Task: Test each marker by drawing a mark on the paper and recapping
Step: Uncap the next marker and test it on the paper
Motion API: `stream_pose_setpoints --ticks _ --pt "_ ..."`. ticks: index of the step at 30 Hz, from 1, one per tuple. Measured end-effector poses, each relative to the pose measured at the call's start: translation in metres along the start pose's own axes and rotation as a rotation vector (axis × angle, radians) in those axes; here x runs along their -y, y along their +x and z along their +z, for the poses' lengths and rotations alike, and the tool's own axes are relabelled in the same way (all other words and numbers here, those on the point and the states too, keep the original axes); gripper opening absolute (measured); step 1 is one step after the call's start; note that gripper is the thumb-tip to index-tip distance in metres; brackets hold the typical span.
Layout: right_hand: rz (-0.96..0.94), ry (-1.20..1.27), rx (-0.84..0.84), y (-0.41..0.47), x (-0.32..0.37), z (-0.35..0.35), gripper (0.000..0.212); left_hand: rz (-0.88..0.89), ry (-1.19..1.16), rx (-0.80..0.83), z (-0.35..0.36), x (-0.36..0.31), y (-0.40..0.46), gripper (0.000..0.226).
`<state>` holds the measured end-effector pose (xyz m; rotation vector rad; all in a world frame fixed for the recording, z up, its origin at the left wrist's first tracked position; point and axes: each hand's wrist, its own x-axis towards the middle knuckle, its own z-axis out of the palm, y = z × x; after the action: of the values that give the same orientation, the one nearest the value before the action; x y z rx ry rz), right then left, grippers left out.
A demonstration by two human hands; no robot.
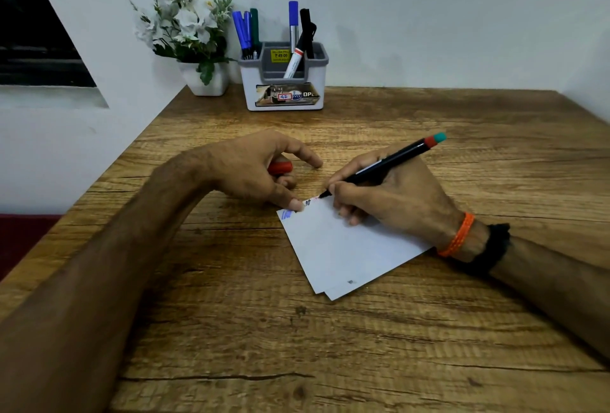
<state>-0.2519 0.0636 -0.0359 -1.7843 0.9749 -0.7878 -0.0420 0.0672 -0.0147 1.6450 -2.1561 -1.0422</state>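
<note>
A: Wood-grain brown table (231, 330) nearest; on it a white sheet of paper (343, 254), thumb of left hand (251, 170) pinning its corner so it won't slide. Red cap (280, 168) curled in those fingers, I judge for recapping.

B: Right hand (392, 198)?

A: Closed round the black-barrelled marker (383, 165), tip on the paper's top edge. Farther back, white-and-grey plastic organiser (284, 89) holding remaining markers.

both forearms are left bare, with no sleeves seen. an orange braided thread band (457, 235) and a black band (493, 246) are worn on the right wrist.
</note>
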Motion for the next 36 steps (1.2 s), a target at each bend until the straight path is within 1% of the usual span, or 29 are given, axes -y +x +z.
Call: stream_pose_setpoints --ticks 6,9,13,16,20,22,25,27,29,32,36 --pt "-0.009 -0.007 -0.013 0.001 -0.001 -0.001 0.004 -0.007 -0.002 0.004 0.0 0.0 0.0 0.062" --pt "-0.013 -0.016 0.014 0.0 -0.001 0.001 0.004 -0.007 0.006 0.009 0.0 0.0 0.0 0.062" --pt "-0.008 -0.001 -0.023 0.002 -0.003 0.0 0.005 -0.009 0.005 0.011 0.0 0.0 0.0 0.062" --pt "-0.018 -0.01 0.003 0.001 -0.002 0.0 0.005 -0.002 0.009 0.01 -0.001 0.0 -0.001 0.062" --pt "-0.004 0.002 -0.027 0.004 -0.005 -0.001 0.005 -0.002 0.007 0.011 0.0 0.0 0.0 0.063" --pt "0.008 0.035 -0.043 0.005 -0.005 -0.001 0.005 -0.004 0.007 0.01 0.0 0.0 0.0 0.063" --pt "-0.001 0.14 -0.1 0.006 -0.004 -0.003 0.004 0.0 0.011 0.011 0.0 0.0 -0.001 0.063" --pt "0.006 0.215 -0.104 0.007 -0.002 -0.006 0.004 -0.001 0.007 0.011 -0.001 0.0 -0.002 0.063" --pt "0.025 0.299 -0.087 0.008 0.0 -0.009 0.005 -0.006 0.012 0.002 -0.002 -0.001 -0.004 0.06" --pt "0.039 0.387 -0.048 0.007 0.003 -0.014 0.008 0.003 -0.008 -0.054 -0.004 -0.001 -0.007 0.052" --pt "0.066 0.457 -0.004 0.01 0.004 -0.02 0.02 0.026 -0.036 -0.175 -0.005 0.0 -0.009 0.029"
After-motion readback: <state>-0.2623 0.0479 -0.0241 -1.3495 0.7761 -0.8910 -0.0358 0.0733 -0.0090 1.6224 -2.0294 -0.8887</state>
